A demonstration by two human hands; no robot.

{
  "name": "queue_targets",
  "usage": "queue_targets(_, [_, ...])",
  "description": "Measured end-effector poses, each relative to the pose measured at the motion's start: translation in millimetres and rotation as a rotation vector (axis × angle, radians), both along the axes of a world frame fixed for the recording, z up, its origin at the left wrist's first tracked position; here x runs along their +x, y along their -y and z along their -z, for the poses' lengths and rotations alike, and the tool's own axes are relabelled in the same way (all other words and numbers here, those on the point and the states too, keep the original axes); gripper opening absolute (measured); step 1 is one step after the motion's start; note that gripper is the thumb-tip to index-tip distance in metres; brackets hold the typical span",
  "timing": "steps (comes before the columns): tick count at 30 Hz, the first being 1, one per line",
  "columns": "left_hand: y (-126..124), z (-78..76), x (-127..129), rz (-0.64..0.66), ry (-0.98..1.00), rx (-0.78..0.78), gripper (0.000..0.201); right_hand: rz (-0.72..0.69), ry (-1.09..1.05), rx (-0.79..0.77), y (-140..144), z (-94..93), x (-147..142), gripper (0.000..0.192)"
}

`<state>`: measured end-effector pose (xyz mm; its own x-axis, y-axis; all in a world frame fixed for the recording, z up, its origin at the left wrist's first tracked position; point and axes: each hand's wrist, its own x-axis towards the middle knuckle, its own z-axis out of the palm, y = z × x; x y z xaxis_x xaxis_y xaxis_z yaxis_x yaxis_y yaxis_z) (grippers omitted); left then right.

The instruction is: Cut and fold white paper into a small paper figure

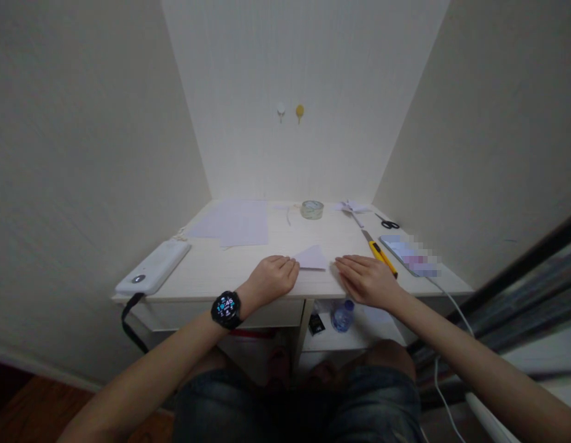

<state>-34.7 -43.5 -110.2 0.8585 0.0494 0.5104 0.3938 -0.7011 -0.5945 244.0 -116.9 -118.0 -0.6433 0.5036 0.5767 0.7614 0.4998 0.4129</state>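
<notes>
Paper triangle [312, 258] already folded near the desk's edge; left hand [271, 278] and right hand [366, 280] lie flat and empty beside it; 1 plain sheet [234, 223] waits far left.

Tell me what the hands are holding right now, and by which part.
Nothing is gripped. The left hand rests knuckles-up with its fingertips at the left corner of the folded paper; the right hand lies flat on the desk beside it.

Dim, even indoor light, soft shadows, wide-angle bending at the edges, slightly soft focus throughout.
</notes>
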Motion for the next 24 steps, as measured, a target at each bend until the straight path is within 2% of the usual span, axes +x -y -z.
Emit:
queue_targets(3, [2.7,3.5,5.1,0.02,0.001,-0.017,0.02,0.003,-0.043,0.01,-6.8,6.4,-19.6,0.038])
queue_targets(8, [4.0,5.6,1.4,0.02,-0.027,-0.055,0.021,-0.014,-0.047,0.039,-20.5,14.7,-29.6,0.025])
queue_targets(11, [-2.2,1.7,-13.2,-0.066,-0.087,-0.133,0.019,0.036,-0.072,-0.015,-21.1,17.9,-22.1,0.025])
queue_targets(16, [-9.4,-13.1,-31.1,-0.279,-0.136,-0.287,0.014,0.15,-0.102,-0.198,-19.0,16.3,-21.8,0.029])
queue_targets(19, [-5.5,-19.3,-21.8,-0.283,-0.067,-0.402,0.017,0.186,-0.101,-0.31,-20.8,9.2,-30.7,0.028])
queue_targets(24, [-3.0,-17.0,14.9,-0.157,0.017,-0.644,0.029,0.15,-0.169,-0.385,-23.2,2.3,-41.7,0.032])
